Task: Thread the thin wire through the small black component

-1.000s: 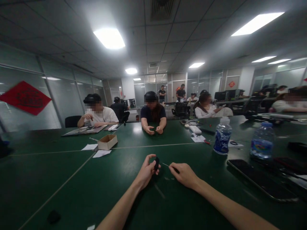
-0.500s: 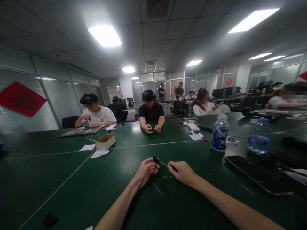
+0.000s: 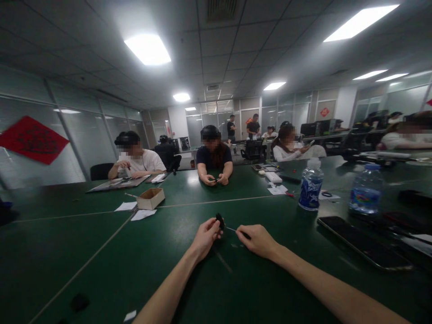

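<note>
My left hand (image 3: 205,236) is closed on a small black part (image 3: 220,220), held up between thumb and fingers above the green table (image 3: 162,252). What kind of part it is, I cannot make out. In my right hand (image 3: 254,237) is a thin screwdriver (image 3: 231,229), its dark handle mostly covered by my fingers. The metal shaft points left at the black part; whether the tip touches it is too small to tell. Below the hands, a few tiny pale bits lie on the tabletop.
To the right lie a large phone (image 3: 362,243) and two water bottles (image 3: 310,186). An open cardboard box (image 3: 150,199) with papers stands left of centre. A dark scrap (image 3: 80,302) is at the near left. A person (image 3: 214,157) sits opposite, with others around the room.
The black part has turned a little in my left hand and sits slightly higher. My right hand with the screwdriver has hardly moved. The view has shifted slightly.
</note>
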The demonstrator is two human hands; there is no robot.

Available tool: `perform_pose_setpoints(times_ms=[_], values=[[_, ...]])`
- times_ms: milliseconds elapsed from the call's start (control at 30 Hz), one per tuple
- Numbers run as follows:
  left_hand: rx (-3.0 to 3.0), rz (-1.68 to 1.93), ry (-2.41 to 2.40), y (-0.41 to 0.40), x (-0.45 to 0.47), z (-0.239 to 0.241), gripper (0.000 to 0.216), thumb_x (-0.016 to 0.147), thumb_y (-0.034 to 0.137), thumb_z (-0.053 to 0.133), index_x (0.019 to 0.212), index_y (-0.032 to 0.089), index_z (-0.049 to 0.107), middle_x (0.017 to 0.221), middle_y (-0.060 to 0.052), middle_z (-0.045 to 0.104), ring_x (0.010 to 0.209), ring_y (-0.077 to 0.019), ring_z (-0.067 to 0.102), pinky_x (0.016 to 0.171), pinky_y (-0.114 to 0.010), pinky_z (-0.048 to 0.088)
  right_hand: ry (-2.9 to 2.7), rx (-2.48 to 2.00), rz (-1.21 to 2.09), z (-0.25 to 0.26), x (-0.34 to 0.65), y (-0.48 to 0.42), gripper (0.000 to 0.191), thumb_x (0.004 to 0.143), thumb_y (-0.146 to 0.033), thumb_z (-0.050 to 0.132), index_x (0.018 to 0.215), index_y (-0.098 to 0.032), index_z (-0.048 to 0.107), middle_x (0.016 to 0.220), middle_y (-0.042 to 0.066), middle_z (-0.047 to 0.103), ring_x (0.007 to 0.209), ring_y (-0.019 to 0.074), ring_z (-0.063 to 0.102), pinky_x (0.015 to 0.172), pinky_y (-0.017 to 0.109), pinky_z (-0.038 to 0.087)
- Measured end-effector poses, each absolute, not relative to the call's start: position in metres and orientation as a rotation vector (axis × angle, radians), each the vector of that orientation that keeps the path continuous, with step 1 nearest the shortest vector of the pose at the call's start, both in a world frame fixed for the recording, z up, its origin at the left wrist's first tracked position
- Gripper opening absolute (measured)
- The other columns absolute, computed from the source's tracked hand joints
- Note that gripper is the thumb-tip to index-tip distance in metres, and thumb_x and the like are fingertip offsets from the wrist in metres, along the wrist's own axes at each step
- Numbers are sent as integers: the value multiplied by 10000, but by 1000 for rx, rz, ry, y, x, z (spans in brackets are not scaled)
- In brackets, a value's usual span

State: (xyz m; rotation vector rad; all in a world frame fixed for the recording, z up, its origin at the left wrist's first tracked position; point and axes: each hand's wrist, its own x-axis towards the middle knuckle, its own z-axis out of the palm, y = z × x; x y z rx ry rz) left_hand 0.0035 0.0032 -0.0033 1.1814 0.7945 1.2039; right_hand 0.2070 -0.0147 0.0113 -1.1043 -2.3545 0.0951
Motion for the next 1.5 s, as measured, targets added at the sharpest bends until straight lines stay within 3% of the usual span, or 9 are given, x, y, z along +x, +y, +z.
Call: perform_pose_setpoints(times_ms=[133,333,767,1033,1500], values=[[1157,1214,770,3,4,-3,539,670,447,744,1096,159,583,833,-38,577,660,-88,511,599,-196,386,-2369,-1113,119,11,207,-15,311,921,-298,350,874,-180,633,730,30,659,628,132,601,610,217,418],[1199,1210,777,2,4,-1,478,650,419,764,1005,139,611,861,-53,606,684,-99,525,597,-196,375,-2376,-1131,113,10,208,-15,304,923,-298,358,880,-185,637,744,29,661,652,133,605,634,221,423],[1372,1209,894,-2,3,-1,451,710,445,680,1017,121,612,919,-89,647,752,-154,542,648,-238,382,-2451,-1146,29,10,206,-16,300,931,-282,347,887,-192,631,729,22,652,622,126,591,594,221,404],[1398,1214,899,-1,3,-1,456,705,469,673,1004,128,619,943,-90,658,898,-208,563,784,-285,394,-2463,-1137,-17,13,206,-18,306,927,-277,347,890,-186,638,745,31,660,635,128,602,601,212,414],[1499,1209,875,-8,4,9,409,716,475,674,921,126,612,878,-96,651,835,-210,575,732,-278,423,-2404,-1112,139,10,210,-17,341,948,-312,323,919,-175,633,777,34,652,671,135,598,634,230,425]])
